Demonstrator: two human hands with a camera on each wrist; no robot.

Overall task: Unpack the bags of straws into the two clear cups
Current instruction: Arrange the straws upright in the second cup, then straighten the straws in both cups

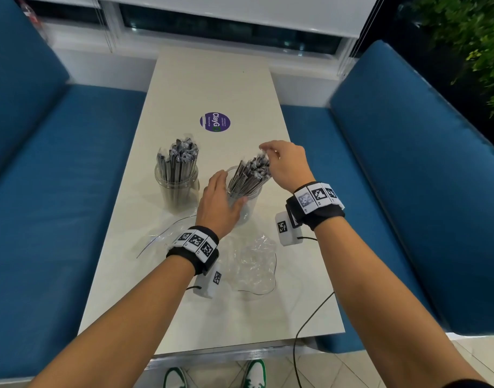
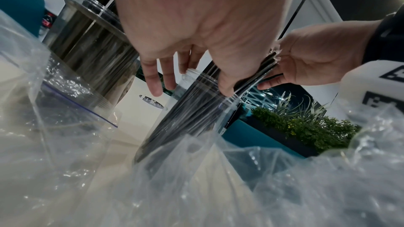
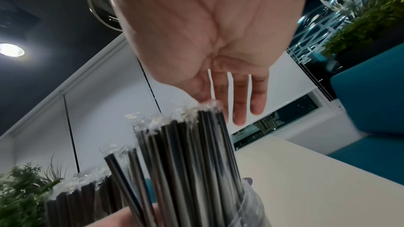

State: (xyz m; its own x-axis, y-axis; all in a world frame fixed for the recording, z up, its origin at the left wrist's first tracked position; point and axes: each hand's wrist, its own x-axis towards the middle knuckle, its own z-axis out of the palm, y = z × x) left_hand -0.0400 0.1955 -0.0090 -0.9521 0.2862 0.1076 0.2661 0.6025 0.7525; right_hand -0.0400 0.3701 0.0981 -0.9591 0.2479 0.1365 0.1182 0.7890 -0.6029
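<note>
Two clear cups stand mid-table. The left cup (image 1: 176, 191) (image 2: 91, 49) is packed with black wrapped straws and stands alone. My left hand (image 1: 216, 203) (image 2: 196, 32) holds the right cup (image 1: 247, 204) (image 2: 203, 96) near its rim, thumb on one side and fingers on the other. A bundle of straws (image 1: 250, 175) (image 2: 196, 110) (image 3: 186, 153) stands in that cup and leans right. My right hand (image 1: 285, 163) (image 2: 317, 58) (image 3: 207, 32) arches over the bundle and holds its crinkly wrapped tops between thumb and fingers.
Two empty clear plastic bags lie on the table (image 1: 212, 79) near me, one (image 1: 254, 264) between my forearms and one (image 1: 167, 233) (image 2: 65, 127) by my left wrist. A purple sticker (image 1: 215, 122) lies beyond the cups. Blue benches (image 1: 58, 177) (image 1: 408, 177) flank the table. A black cable (image 1: 310, 317) trails off the near edge.
</note>
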